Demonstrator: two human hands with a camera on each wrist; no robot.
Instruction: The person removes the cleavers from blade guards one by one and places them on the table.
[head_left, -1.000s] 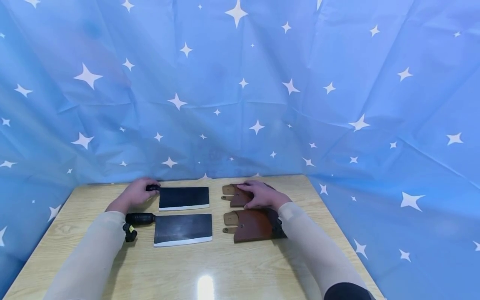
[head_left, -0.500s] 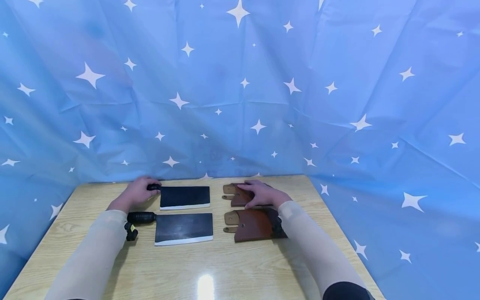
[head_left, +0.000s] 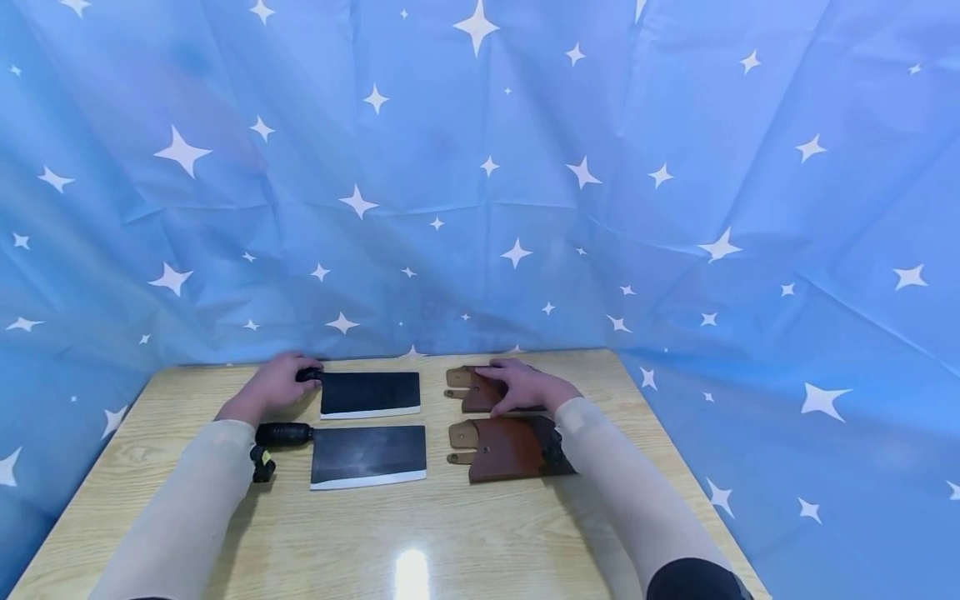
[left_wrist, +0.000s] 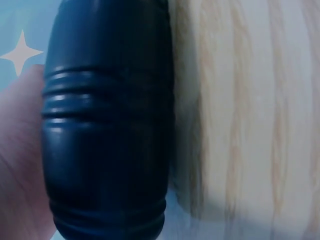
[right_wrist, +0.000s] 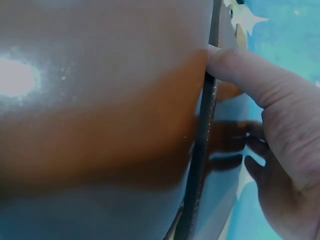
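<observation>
Two cleavers lie flat on the table, blades to the right. The far cleaver point(head_left: 371, 393) has its black handle in my left hand point(head_left: 276, 383), whose fingers grip it. The near cleaver point(head_left: 369, 456) has a ribbed black handle point(left_wrist: 107, 150), which fills the left wrist view beside my hand. To the right are two brown leather knife sheaths, their tan snap straps facing the blades. My right hand point(head_left: 528, 388) holds the far sheath point(head_left: 480, 400) from above, thumb at its near edge. The near sheath point(head_left: 510, 450) lies under my right wrist, partly hidden.
The light wooden table point(head_left: 337, 542) ends at a blue star-patterned cloth point(head_left: 420, 183) behind and at the sides. A small black device point(head_left: 262, 464) sits at my left wrist, close to the near cleaver's handle. Bright glare shows on the table's front.
</observation>
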